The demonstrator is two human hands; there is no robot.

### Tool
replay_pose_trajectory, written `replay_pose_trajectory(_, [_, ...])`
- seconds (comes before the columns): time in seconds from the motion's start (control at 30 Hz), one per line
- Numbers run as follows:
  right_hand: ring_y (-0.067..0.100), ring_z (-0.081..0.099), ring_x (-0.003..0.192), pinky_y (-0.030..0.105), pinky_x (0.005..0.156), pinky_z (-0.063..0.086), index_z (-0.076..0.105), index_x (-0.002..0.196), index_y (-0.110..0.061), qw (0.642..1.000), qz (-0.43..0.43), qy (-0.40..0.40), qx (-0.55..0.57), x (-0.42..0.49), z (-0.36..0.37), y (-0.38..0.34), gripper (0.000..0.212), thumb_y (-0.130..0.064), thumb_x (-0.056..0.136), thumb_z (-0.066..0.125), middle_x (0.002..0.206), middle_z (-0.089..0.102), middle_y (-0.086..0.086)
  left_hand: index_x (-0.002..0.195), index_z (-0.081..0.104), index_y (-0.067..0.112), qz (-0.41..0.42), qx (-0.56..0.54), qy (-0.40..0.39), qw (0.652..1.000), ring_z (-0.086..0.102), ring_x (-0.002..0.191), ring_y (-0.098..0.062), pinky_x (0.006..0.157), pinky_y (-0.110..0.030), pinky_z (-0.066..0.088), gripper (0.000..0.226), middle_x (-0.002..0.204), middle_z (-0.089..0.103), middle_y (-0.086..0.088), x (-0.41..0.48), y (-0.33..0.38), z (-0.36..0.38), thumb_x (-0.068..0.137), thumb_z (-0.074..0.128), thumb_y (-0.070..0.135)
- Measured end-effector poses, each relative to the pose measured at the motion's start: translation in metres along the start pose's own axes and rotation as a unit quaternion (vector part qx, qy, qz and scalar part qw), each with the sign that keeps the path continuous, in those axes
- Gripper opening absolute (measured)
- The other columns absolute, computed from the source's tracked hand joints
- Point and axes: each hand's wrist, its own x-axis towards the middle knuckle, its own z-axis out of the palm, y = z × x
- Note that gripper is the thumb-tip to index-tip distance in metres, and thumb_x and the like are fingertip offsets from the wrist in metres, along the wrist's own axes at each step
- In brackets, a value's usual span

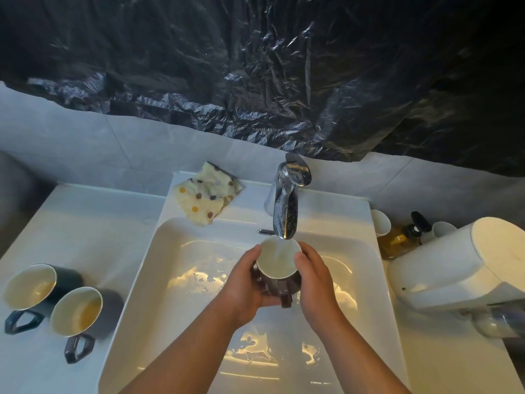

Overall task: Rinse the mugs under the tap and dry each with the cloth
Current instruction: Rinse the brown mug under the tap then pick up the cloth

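A dark mug [279, 263] with a cream inside is held upright under the chrome tap [285, 206], and water runs into it. My left hand [244, 282] wraps its left side and my right hand [315, 282] its right side, above the white sink [176, 251]. Two more dark mugs stand on the left counter: one [31, 285] at the far left and one [78, 311] beside it, both with a little yellowish liquid inside. The spotted cream cloth [206, 194] lies crumpled on the sink's back rim, left of the tap.
An amber pump bottle [402, 237] and two white cups [380, 223] stand on the right counter, beside a large white appliance [460, 265]. Black plastic sheeting [255, 66] covers the wall above the grey tiles. The sink bottom is wet.
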Motion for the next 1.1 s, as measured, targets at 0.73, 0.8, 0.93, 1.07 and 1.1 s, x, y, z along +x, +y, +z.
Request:
replay_pose_trajectory(0.73, [0.030, 0.074, 0.098, 0.050, 0.084, 0.061, 0.061, 0.128, -0.017, 0.961, 0.228, -0.072, 0.138, 0.023, 0.006, 0.012, 0.052, -0.055, 0.103, 0.036, 0.112, 0.074, 0.016, 0.150, 0.038, 0.032, 0.200, 0.398, 0.129, 0.886, 0.053, 0.124, -0.013, 0.094, -0.027, 0.048, 0.100, 0.140, 0.050, 0.010, -0.016, 0.019, -0.007, 0.060, 0.068, 0.061])
replay_pose_trajectory(0.8, [0.031, 0.073, 0.101, 0.049, 0.085, 0.061, 0.061, 0.128, -0.018, 0.954, 0.230, -0.072, 0.177, 0.024, 0.002, 0.010, 0.052, -0.057, 0.101, 0.040, 0.115, 0.074, 0.014, 0.151, 0.036, 0.033, 0.177, 0.377, 0.081, 0.906, 0.053, 0.126, -0.006, 0.097, -0.023, 0.047, 0.097, 0.141, 0.049, 0.013, -0.018, 0.017, -0.009, 0.063, 0.073, 0.050])
replay_pose_trajectory(0.93, [0.034, 0.070, 0.108, 0.054, 0.088, 0.058, 0.063, 0.128, -0.017, 0.953, 0.190, -0.075, 0.224, 0.021, -0.001, 0.015, 0.041, -0.043, 0.097, 0.053, 0.122, 0.070, 0.016, 0.119, 0.047, 0.048, 0.152, 0.298, 0.000, 0.942, 0.062, 0.102, 0.013, 0.079, -0.006, 0.049, 0.030, 0.121, 0.059, 0.023, -0.019, 0.015, -0.004, 0.098, 0.062, 0.034])
replay_pose_trajectory(1.07, [0.037, 0.066, 0.114, 0.055, 0.094, 0.055, 0.063, 0.129, -0.014, 0.957, 0.134, -0.112, 0.230, 0.012, -0.002, 0.023, 0.039, -0.031, 0.096, 0.050, 0.123, 0.069, 0.018, 0.153, 0.023, 0.046, 0.110, 0.282, 0.020, 0.953, 0.058, 0.126, -0.022, 0.107, -0.045, 0.050, 0.058, 0.142, 0.046, 0.008, -0.012, 0.016, -0.004, 0.102, 0.052, 0.047])
replay_pose_trajectory(1.1, [0.038, 0.066, 0.114, 0.052, 0.093, 0.055, 0.064, 0.128, -0.012, 0.957, 0.124, -0.121, 0.234, 0.011, -0.003, 0.025, 0.039, -0.026, 0.094, 0.049, 0.122, 0.069, 0.020, 0.156, 0.019, 0.041, 0.102, 0.273, 0.023, 0.956, 0.058, 0.126, -0.025, 0.107, -0.047, 0.050, 0.071, 0.143, 0.046, 0.006, -0.012, 0.016, -0.005, 0.098, 0.059, 0.046])
